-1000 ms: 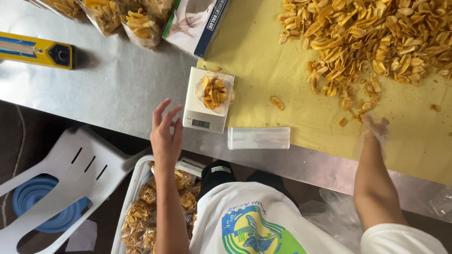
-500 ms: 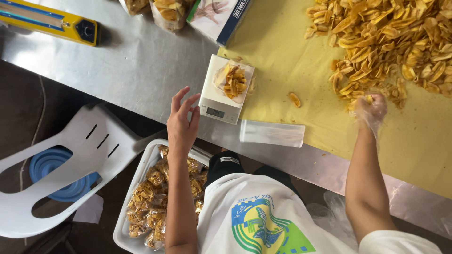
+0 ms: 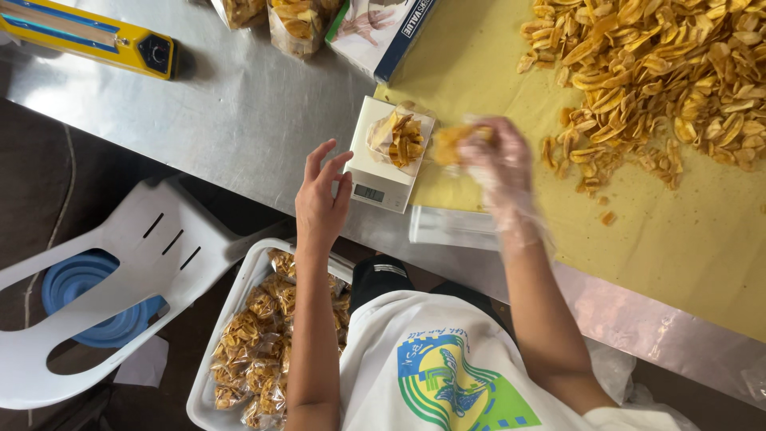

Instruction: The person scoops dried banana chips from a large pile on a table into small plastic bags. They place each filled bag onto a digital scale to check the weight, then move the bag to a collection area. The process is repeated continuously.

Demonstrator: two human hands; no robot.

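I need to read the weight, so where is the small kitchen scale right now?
In the head view the white scale sits near the table's front edge, just left of the yellow sheet, between the left hand and right hand.

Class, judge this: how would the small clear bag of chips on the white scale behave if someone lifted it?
The bag of chips is probably floppy: its thin film looks crumpled. It is likely light, being only partly filled. The chips look thin and curled, so probably brittle if squeezed.

Landmark = scale [image 3: 383, 160]: bag of chips [image 3: 397, 137] on it, chip pile [image 3: 662, 72] to its right, packed-bag tray [image 3: 231, 319] below-left, w/ chair [image 3: 120, 263] further left.
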